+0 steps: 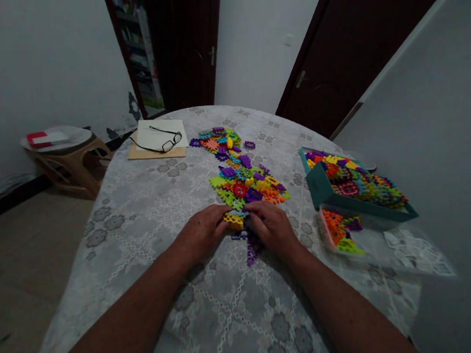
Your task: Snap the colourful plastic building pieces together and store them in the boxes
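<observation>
A heap of colourful interlocking plastic building pieces (pixel 248 176) lies in the middle of the table. At its near edge, my left hand (pixel 202 230) is closed on the left side of a yellow building piece (pixel 234 220), part of a small joined cluster. From the right, my right hand (pixel 273 229) is closed against the same cluster, its fingers bent over it. Exactly which piece the right fingers grip is hidden. Purple building pieces (pixel 250 253) show below and between the hands.
Black-framed glasses (pixel 167 145) lie on paper at the back left. To the right stand a teal box (pixel 321 185) full of pieces and a clear plastic container (pixel 327 240) with orange, purple and green ones. A patterned cloth (pixel 230 309) covers the round table.
</observation>
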Demonstrator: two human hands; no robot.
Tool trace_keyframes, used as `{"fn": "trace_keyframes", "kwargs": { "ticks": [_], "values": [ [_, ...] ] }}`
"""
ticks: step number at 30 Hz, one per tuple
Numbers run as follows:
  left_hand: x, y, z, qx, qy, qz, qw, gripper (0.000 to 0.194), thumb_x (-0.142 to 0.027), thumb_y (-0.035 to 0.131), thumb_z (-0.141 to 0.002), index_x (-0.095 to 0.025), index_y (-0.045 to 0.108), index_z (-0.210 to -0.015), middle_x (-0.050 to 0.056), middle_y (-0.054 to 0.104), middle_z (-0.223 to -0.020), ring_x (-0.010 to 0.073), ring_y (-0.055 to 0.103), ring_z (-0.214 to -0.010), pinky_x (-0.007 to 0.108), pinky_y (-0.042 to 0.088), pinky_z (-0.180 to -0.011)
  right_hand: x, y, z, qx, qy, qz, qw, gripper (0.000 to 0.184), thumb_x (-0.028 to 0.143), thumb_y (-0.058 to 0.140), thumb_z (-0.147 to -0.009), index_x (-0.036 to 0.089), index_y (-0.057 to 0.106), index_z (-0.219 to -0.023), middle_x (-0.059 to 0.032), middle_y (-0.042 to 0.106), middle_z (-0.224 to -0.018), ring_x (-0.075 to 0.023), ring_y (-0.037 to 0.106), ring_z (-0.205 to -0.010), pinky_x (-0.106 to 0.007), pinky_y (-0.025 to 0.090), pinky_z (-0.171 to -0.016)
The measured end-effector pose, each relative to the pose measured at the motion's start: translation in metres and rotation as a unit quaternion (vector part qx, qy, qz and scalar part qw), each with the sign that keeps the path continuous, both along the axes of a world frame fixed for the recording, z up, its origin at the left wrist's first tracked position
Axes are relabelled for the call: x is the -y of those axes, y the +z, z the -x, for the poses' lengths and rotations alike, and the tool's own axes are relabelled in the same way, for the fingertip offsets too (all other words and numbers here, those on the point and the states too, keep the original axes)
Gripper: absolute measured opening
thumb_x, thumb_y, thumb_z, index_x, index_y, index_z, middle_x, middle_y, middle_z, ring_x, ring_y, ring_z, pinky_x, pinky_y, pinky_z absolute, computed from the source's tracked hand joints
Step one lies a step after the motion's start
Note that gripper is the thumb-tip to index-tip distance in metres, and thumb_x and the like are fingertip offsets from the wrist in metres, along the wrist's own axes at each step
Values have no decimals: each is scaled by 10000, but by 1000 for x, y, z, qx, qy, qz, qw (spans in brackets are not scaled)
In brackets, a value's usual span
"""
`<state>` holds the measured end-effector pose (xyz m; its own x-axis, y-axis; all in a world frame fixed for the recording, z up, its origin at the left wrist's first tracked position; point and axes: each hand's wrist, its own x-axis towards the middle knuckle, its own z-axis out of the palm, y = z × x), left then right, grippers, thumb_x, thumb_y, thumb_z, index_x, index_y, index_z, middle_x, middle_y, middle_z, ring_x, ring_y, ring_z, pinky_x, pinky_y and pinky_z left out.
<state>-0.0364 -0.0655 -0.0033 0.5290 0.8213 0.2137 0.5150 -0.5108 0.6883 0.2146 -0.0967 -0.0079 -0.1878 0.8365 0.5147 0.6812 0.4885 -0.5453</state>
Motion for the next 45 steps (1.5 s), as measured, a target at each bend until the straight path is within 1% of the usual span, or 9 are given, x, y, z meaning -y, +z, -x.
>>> {"fn": "trace_keyframes", "kwargs": {
  "ticks": [5, 11, 17, 23, 30, 35, 39, 42, 45],
  "values": [
    [1, 0, -1, -6, -6, -10, 1000, 299, -237, 615, -1063, -275, 714, -1343, 97, 769, -1337, 280, 719, -1253, 471, 554, -1135, -23, -14, -27, 45, -110, -59, 991, 326, 224, 617, -1015, 226, 777, -1299, -156, 759, -1363, -324, 669, -1322, -574, 505, -1196],
    [2, -1, 0, -1, -15, -8, 1000, 284, -246, 591, -1075, -277, 711, -1331, 82, 767, -1289, 266, 730, -1201, 453, 558, -1121, -35, -34, -35, 71, -125, -36, 989, 226, 280, 639, -1016, 208, 790, -1168, -171, 719, -1377, -332, 608, -1372, -579, 456, -1226],
    [0, -2, 0, -10, -14, -8, 1000, 311, -232, 595, -1061, -289, 703, -1347, 73, 767, -1301, 263, 721, -1216, 450, 552, -1134, -31, -25, -31, 103, -116, -8, 988, 153, 199, 573, -1025, 227, 722, -1006, -119, 758, -1075, -299, 664, -1105, -489, 506, -1080],
    [1, -3, 0, -14, -16, -14, 1000, 321, -232, 579, -1069, -274, 682, -1370, 87, 756, -1331, 261, 717, -1229, 456, 546, -1138, -30, -27, -28, 95, -139, -13, 986, 182, 308, 657, -1017, 217, 726, -1159, -145, 754, -1197, -327, 641, -1190, -498, 488, -1103],
    [0, -3, -1, -13, -17, -10, 1000, 343, -223, 585, -1052, -284, 688, -1373, 82, 761, -1337, 266, 713, -1244, 459, 546, -1141, -31, -28, -24, 116, -180, -13, 977, 112, 304, 661, -994, 221, 732, -1017, -121, 758, -1060, -315, 651, -1078, -462, 505, -1014],
    [0, -3, -1, -15, -17, -14, 1000, 334, -223, 591, -1054, -277, 695, -1367, 91, 762, -1333, 274, 722, -1236, 469, 552, -1140, -27, -12, -31, 70, -218, -61, 971, 218, 233, 524, -1027, 209, 741, -1027, -119, 767, -984, -301, 680, -983, -450, 537, -956],
    [1, -1, -1, -11, -22, -11, 1000, 339, -221, 583, -1064, -289, 692, -1379, 83, 764, -1346, 267, 723, -1236, 467, 556, -1138, -8, 8, -20, 14, -161, -80, 984, 244, 273, 516, -1077, 229, 755, -1102, -102, 787, -1065, -282, 721, -1020, -426, 568, -955],
    [3, 0, -1, -12, -25, -11, 1000, 327, -218, 591, -1062, -281, 700, -1364, 85, 771, -1338, 261, 725, -1241, 457, 557, -1138, 6, 16, -4, 16, -78, -34, 996, 237, 274, 540, -1087, 235, 770, -1131, -84, 795, -1048, -260, 742, -970, -392, 586, -907],
    [3, -2, -2, -12, -5, -10, 1000, 360, -214, 604, -1049, -280, 694, -1391, 89, 773, -1373, 272, 726, -1274, 470, 554, -1158, 12, 17, 7, 40, -29, 9, 999, 235, 277, 556, -1097, 242, 780, -1159, -89, 802, -1062, -259, 753, -978, -384, 595, -912]
  ]
}}
